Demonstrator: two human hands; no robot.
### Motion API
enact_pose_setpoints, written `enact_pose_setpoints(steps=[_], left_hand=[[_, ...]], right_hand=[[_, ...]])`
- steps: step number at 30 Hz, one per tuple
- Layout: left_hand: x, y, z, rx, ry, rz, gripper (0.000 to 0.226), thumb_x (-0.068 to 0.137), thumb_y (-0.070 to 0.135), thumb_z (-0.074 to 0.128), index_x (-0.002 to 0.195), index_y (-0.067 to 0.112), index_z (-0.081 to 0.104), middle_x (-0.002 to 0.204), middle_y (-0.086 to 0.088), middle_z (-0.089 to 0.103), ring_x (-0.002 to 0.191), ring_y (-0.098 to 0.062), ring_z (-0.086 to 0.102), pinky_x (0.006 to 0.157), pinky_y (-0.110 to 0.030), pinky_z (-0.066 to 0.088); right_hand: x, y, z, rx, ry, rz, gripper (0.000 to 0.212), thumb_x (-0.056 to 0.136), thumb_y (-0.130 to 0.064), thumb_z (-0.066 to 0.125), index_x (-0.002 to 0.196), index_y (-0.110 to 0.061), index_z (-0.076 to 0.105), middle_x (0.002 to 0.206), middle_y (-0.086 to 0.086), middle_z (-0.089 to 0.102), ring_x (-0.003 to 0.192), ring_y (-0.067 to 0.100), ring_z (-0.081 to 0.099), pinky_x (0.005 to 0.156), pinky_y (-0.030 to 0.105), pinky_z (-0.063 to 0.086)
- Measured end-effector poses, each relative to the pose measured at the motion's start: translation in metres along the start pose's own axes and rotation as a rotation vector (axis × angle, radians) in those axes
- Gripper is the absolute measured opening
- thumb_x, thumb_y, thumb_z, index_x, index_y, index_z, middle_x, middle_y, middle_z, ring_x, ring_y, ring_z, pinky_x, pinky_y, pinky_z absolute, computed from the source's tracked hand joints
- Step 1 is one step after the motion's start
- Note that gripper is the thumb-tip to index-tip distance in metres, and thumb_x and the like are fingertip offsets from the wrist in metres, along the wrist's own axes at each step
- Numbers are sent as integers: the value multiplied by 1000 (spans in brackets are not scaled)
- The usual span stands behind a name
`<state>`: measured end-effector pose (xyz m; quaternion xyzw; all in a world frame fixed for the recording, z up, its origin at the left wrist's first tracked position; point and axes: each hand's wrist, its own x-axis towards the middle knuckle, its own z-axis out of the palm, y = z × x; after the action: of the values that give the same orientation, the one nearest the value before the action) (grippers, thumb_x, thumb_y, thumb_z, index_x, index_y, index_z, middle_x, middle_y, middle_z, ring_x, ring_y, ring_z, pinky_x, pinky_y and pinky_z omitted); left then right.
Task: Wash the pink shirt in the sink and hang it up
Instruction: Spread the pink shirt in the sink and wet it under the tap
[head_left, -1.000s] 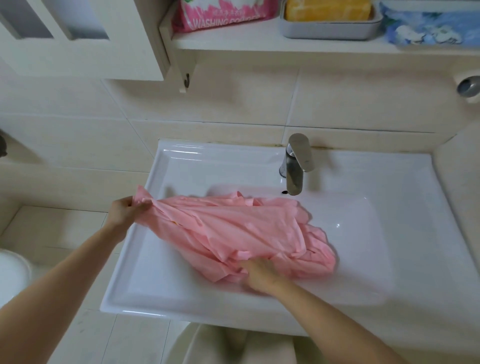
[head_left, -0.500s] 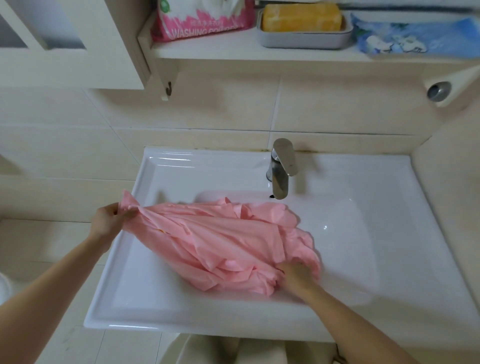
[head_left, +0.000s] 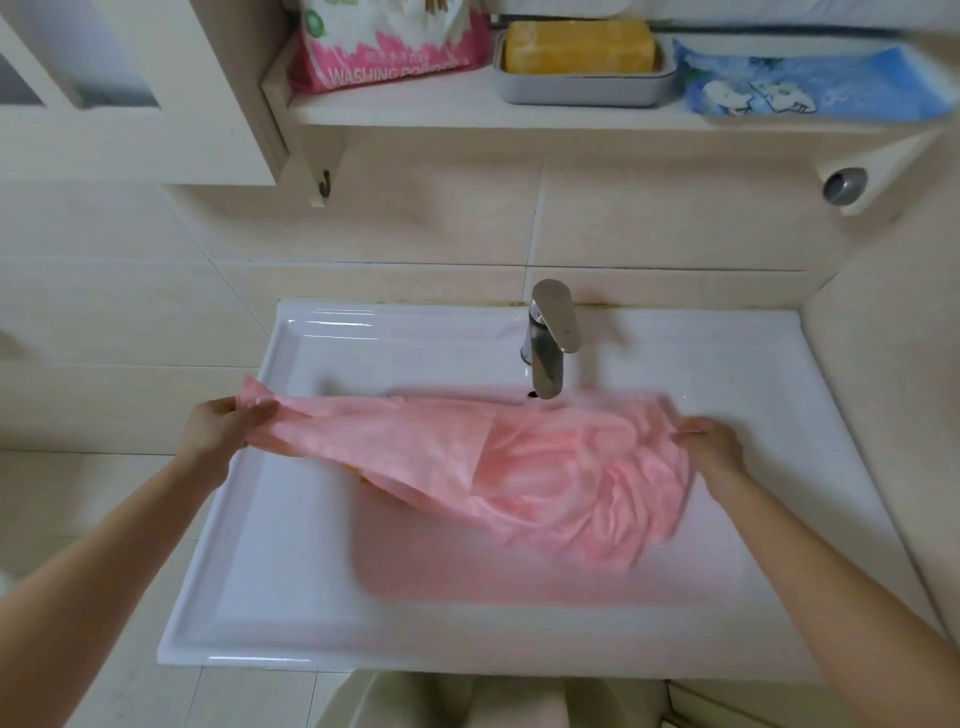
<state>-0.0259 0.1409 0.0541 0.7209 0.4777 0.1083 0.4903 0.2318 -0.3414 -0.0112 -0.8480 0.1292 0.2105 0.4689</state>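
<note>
the pink shirt (head_left: 524, 467) runs crosswise under the faucet (head_left: 551, 338). my left hand (head_left: 221, 431) and right hand (head_left: 712, 448) clamp fingers on its ends.

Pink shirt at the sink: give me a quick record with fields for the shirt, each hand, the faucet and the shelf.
shirt: pink shirt stretched over the sink, blurred
left hand: grips its left end
right hand: grips its right end
faucet: no stream visible
shelf: washing powder bag, yellow soap in gray dish, blue packet
</note>
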Motion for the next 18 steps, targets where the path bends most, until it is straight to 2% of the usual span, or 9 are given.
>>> enact_pose_setpoints(steps=[1,3,5,8,10,12,14,16,18], left_hand=[[0,2,2,3,18,-11,14,87,9,65,91,-4,63,50,-3,51,51,-15,47,39,-12,37],[2,1,2,18,46,-31,16,87,11,66,89,-4,63,58,-6,45,55,-18,40,43,-18,36],[4,-4,2,34,56,-34,20,85,15,68,88,-5,64,60,-7,47,57,-20,42,50,-24,36],[3,-10,-1,20,41,-7,28,81,20,73,89,-6,66,72,-14,57,70,-25,52,66,-34,43],[2,-12,-2,21,32,4,33,76,27,75,85,-3,65,81,-17,61,79,-27,56,74,-40,45],[-2,-12,-3,44,15,24,39,74,32,75,82,-4,64,79,-16,61,77,-26,55,72,-38,43],[-5,-13,-3,52,-13,50,45,71,38,72,79,-5,62,74,-14,59,71,-24,52,66,-36,40],[-12,-12,-3,55,-27,77,39,75,34,73,72,-2,58,67,-10,55,69,-23,49,61,-33,37],[-21,-12,-3,83,-20,124,36,75,35,72,66,4,56,62,-8,51,64,-22,46,58,-32,34]], right_hand=[[4,6,6,-10,50,-6,36,72,-12,70,108,-6,70,98,15,69,82,20,56,70,26,42],[5,10,19,-15,5,-17,35,76,-9,67,110,-11,69,96,10,67,83,22,56,70,27,41],[-1,2,27,-23,-21,-49,30,76,-11,67,106,-12,68,93,8,66,86,22,57,77,33,46],[-17,-39,35,36,5,-207,22,82,-10,64,104,-12,67,94,6,66,88,22,60,87,40,49],[-29,-77,40,72,-21,-358,20,88,-10,62,105,-21,64,99,2,64,90,19,61,83,34,50],[-45,-117,47,5,-134,-498,31,87,-15,66,115,-26,59,99,-6,62,87,13,59,75,22,46],[-56,-142,59,-153,-253,-575,49,80,-20,74,124,-30,53,99,-12,60,86,7,58,76,22,44],[-61,-156,70,-131,-287,-517,58,76,-14,76,126,-26,49,105,-4,61,88,13,59,80,28,47],[-64,-170,72,39,-276,-411,57,76,-1,73,124,-17,49,104,7,61,81,16,59,69,22,49]])
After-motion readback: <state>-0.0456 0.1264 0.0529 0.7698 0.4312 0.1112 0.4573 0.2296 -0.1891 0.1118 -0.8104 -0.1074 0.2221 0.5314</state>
